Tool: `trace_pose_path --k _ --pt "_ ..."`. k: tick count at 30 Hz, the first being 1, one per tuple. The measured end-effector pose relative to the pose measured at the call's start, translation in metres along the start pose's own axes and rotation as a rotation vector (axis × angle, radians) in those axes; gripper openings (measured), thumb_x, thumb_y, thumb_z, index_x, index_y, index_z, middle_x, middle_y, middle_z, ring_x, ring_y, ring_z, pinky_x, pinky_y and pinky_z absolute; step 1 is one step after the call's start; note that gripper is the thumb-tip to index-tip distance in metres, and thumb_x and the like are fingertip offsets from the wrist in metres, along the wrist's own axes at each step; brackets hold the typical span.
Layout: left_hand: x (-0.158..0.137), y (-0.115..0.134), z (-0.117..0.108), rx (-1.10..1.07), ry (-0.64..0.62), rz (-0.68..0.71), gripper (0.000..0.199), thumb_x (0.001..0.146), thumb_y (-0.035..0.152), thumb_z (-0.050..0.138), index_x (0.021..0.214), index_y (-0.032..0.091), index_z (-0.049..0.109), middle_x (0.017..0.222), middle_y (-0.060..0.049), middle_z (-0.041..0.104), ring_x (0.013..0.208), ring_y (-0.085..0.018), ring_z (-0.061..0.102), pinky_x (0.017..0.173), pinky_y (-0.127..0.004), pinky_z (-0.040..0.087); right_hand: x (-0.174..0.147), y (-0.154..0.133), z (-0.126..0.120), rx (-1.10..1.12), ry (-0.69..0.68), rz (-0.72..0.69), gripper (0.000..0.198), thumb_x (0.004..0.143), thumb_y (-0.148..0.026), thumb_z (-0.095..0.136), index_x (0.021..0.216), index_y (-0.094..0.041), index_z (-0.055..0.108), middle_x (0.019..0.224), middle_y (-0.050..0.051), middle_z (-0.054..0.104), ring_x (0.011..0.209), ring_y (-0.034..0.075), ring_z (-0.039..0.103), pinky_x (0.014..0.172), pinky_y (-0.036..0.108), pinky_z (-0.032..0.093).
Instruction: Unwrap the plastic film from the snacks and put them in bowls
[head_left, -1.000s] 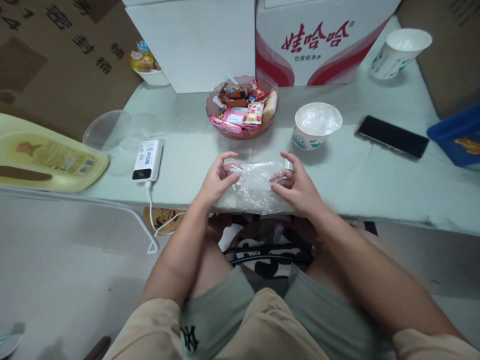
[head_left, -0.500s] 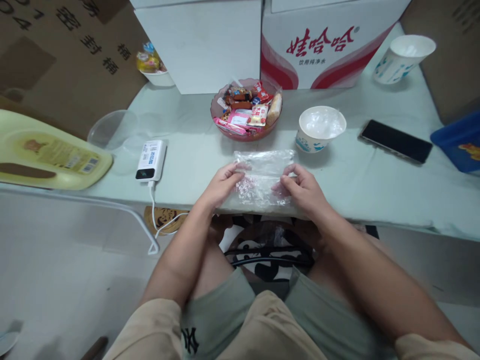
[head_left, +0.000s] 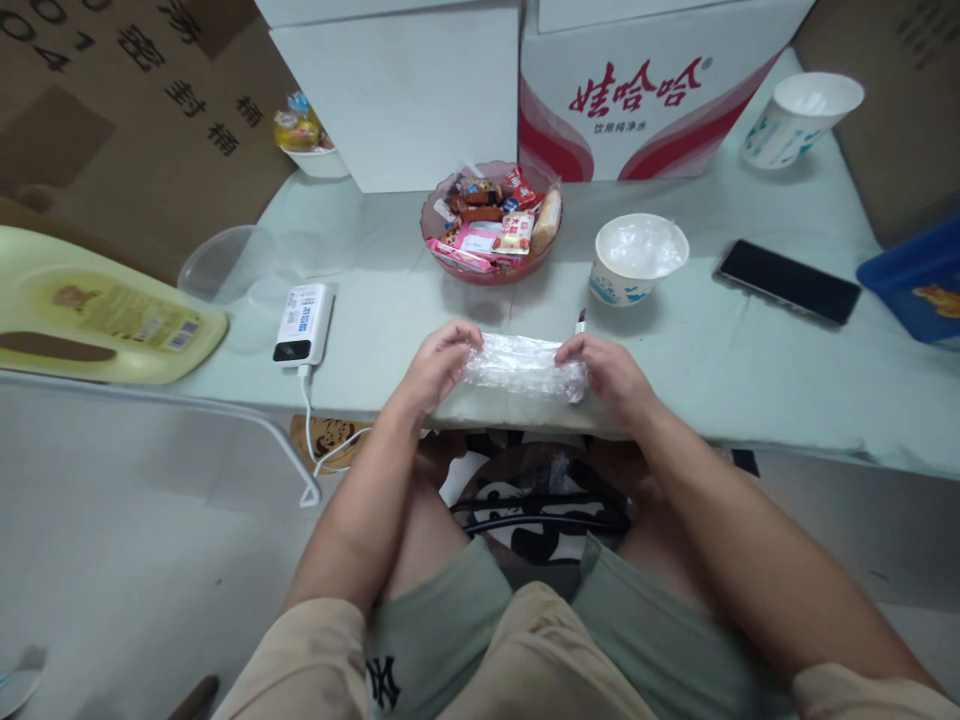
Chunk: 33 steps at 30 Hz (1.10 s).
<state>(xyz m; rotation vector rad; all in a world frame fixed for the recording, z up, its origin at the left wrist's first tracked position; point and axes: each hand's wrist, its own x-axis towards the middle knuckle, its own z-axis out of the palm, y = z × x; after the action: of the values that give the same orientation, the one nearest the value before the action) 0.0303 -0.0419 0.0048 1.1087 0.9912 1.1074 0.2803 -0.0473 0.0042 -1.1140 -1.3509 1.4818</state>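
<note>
A crinkled strip of clear plastic film (head_left: 521, 364), perhaps a bag, stretches between my two hands just above the table's front edge. My left hand (head_left: 441, 365) pinches its left end. At the other end, my right hand (head_left: 604, 370) grips the film between thumb and fingers. A small dark-tipped thing (head_left: 580, 321) shows just beyond the right fingers; its kind is unclear. Straight ahead sits a pink glass bowl (head_left: 491, 276) of wrapped snacks. Behind the right hand stands a paper cup (head_left: 622, 285) with clear plastic inside.
A phone (head_left: 787, 283) and a blue container (head_left: 916, 282) lie to the right, a second paper cup (head_left: 787, 130) behind them. On the left are a power bank (head_left: 304, 322) with a white cable, a clear lid (head_left: 225, 265) and a yellow jug (head_left: 112, 310). White cartons (head_left: 405, 95) line the back.
The plastic film was spread wide and flat; now it is gathered into a narrower strip. Both hands have shifted slightly, still holding its ends.
</note>
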Motion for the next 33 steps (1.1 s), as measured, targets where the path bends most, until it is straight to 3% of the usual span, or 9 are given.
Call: trace_pose_path --k 2,6,10,14,17,21,24,29,33 --pt "0.001 -0.004 0.001 0.088 -0.016 0.023 0.032 0.066 0.025 0.08 0.092 0.022 0.061 0.07 0.005 0.055 0.057 -0.008 0.05 0.054 -0.021 0.041 0.0 0.004 0.002 -0.094 0.057 -0.001 0.031 0.075 -0.047 0.07 0.092 -0.023 0.06 0.071 -0.003 0.059 0.054 0.011 0.047 0.048 0.026 0.036" --pt "0.004 -0.012 -0.001 0.08 -0.001 0.024 0.059 0.067 0.023 0.083 0.117 0.027 0.051 0.088 0.004 0.061 0.069 -0.008 0.059 0.066 -0.02 0.047 0.002 0.01 0.006 0.019 0.16 0.057 0.075 0.063 -0.037 0.081 0.126 -0.028 0.043 0.08 -0.005 0.067 0.061 0.013 0.058 0.057 0.026 0.046" --pt "0.007 -0.014 -0.005 0.091 0.183 0.152 0.062 0.064 0.028 0.089 0.113 0.026 0.052 0.1 0.001 0.063 0.084 -0.01 0.066 0.08 -0.024 0.052 0.005 0.009 0.003 0.007 0.313 0.005 0.04 0.067 -0.042 0.079 0.094 -0.024 0.056 0.077 -0.002 0.065 0.068 0.015 0.06 0.064 0.03 0.051" --pt "0.004 -0.015 -0.001 0.198 0.252 0.197 0.032 0.077 0.041 0.081 0.086 0.02 0.059 0.075 0.002 0.062 0.068 -0.011 0.062 0.071 -0.025 0.052 0.0 0.002 0.003 -0.223 0.383 -0.206 0.024 0.077 -0.042 0.07 0.075 -0.024 0.054 0.083 0.002 0.067 0.081 0.021 0.062 0.076 0.035 0.05" --pt "0.002 -0.021 0.011 0.215 0.073 0.136 0.047 0.071 0.047 0.085 0.105 0.021 0.064 0.106 -0.008 0.071 0.1 -0.021 0.069 0.087 -0.032 0.055 -0.007 0.0 0.012 -0.252 0.193 -0.294 0.024 0.082 -0.041 0.066 0.076 -0.024 0.05 0.104 0.006 0.072 0.096 0.024 0.064 0.089 0.038 0.048" --pt "0.001 -0.023 0.027 0.194 -0.113 0.164 0.081 0.069 0.053 0.086 0.138 0.024 0.055 0.151 -0.015 0.053 0.138 -0.031 0.053 0.109 -0.042 0.047 -0.012 0.002 0.026 -0.08 -0.171 -0.185 0.029 0.087 -0.049 0.06 0.079 -0.024 0.049 0.089 0.003 0.068 0.083 0.02 0.061 0.077 0.033 0.048" --pt "-0.001 -0.018 0.031 0.246 -0.156 0.146 0.057 0.083 0.058 0.072 0.127 0.021 0.067 0.142 -0.014 0.061 0.132 -0.031 0.056 0.111 -0.041 0.045 -0.01 0.006 0.029 -0.053 -0.164 -0.115 0.033 0.087 -0.057 0.058 0.085 -0.023 0.055 0.074 -0.001 0.057 0.067 0.016 0.052 0.065 0.029 0.043" --pt "-0.003 -0.016 0.031 0.147 -0.11 0.034 0.05 0.079 0.06 0.075 0.105 0.018 0.074 0.106 -0.009 0.071 0.094 -0.021 0.066 0.086 -0.031 0.052 -0.003 0.01 0.025 -0.175 0.167 -0.139 0.035 0.076 -0.048 0.074 0.091 -0.024 0.053 0.08 -0.001 0.059 0.074 0.016 0.056 0.069 0.029 0.046" --pt "0.002 -0.023 0.033 -0.005 -0.088 -0.019 0.056 0.069 0.053 0.086 0.108 0.02 0.065 0.089 -0.001 0.067 0.076 -0.014 0.062 0.069 -0.024 0.048 -0.003 0.009 0.023 -0.099 -0.034 -0.147 0.034 0.072 -0.046 0.075 0.086 -0.022 0.054 0.078 -0.001 0.059 0.073 0.015 0.056 0.067 0.029 0.048"
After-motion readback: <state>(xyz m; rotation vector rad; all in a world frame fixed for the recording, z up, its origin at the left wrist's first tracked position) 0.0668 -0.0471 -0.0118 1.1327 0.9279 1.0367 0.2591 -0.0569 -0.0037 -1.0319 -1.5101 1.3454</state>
